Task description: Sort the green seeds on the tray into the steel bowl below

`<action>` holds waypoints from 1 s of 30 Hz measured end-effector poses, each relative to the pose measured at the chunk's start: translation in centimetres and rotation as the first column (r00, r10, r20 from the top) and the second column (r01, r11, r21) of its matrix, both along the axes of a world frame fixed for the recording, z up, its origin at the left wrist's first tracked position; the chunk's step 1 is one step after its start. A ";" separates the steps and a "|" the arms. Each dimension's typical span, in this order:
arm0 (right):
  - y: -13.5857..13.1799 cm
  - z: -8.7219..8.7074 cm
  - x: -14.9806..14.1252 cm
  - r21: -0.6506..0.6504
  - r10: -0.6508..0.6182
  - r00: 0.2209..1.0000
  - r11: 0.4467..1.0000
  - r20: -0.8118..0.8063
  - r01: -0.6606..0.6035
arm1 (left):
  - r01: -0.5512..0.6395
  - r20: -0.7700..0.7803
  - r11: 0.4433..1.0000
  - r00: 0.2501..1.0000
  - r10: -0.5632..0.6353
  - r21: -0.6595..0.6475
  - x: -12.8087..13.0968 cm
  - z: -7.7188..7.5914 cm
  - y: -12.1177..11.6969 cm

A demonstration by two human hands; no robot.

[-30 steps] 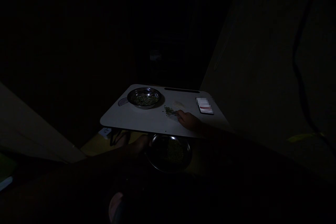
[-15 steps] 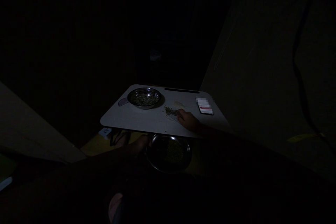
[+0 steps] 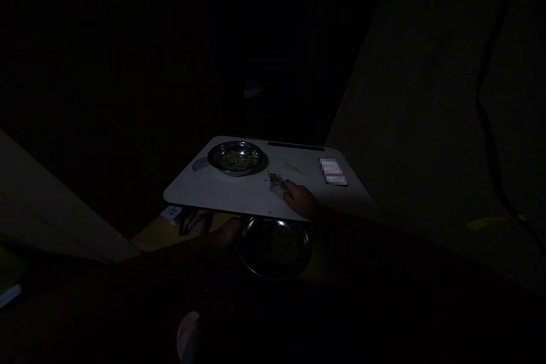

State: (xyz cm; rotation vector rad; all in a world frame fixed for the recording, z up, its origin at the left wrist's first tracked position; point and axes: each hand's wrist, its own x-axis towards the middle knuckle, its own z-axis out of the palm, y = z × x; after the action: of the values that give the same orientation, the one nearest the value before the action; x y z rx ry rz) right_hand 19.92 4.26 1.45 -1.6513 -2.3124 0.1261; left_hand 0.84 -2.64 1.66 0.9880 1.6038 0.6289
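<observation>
Low light leaves much of the scene dim. My left hand (image 3: pixel 229 231) is closed on the left rim of a steel bowl (image 3: pixel 251 259), held just below the table's near edge; small green pieces (image 3: pixel 284 244) lie inside it. Over the tabletop, my right hand (image 3: pixel 302 200) has its fingers closed on a thin, pale, see-through piece (image 3: pixel 278 189), perhaps plastic. Just beyond its tip is a small heap of green seed-like bits (image 3: pixel 275 177). A second steel bowl (image 3: pixel 235 171) stands at the table's left, with similar bits in it.
The white table (image 3: pixel 205 196) has a dark slot (image 3: pixel 296 147) along its far edge. A phone (image 3: pixel 333 172) with a blurred screen lies at the right. Beyond the green heap is a pale patch (image 3: pixel 292 169). A wall (image 3: pixel 409 125) rises on the right.
My right hand has moved slightly left and nearer to me, bringing the see-through piece along. The green heap looks more gathered. My left hand and its bowl have barely moved.
</observation>
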 end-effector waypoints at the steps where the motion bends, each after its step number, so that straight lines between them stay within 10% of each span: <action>1: -0.1 0.0 -0.1 -0.002 -0.013 1.000 1.000 0.000 0.013 | 0.005 0.015 1.000 1.000 -0.004 -0.017 -0.1 -0.2 0.2; 30: -0.8 -0.6 -1.0 0.094 -0.250 0.966 0.966 0.074 0.242 | -0.063 -0.168 0.993 0.983 0.079 0.096 0.0 1.4 -0.5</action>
State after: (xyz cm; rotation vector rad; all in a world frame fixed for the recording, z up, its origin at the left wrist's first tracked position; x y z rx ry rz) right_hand 18.91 3.49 0.90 -1.9167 -2.1160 -0.0955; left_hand 0.83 -3.17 3.09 1.0792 1.7816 0.6857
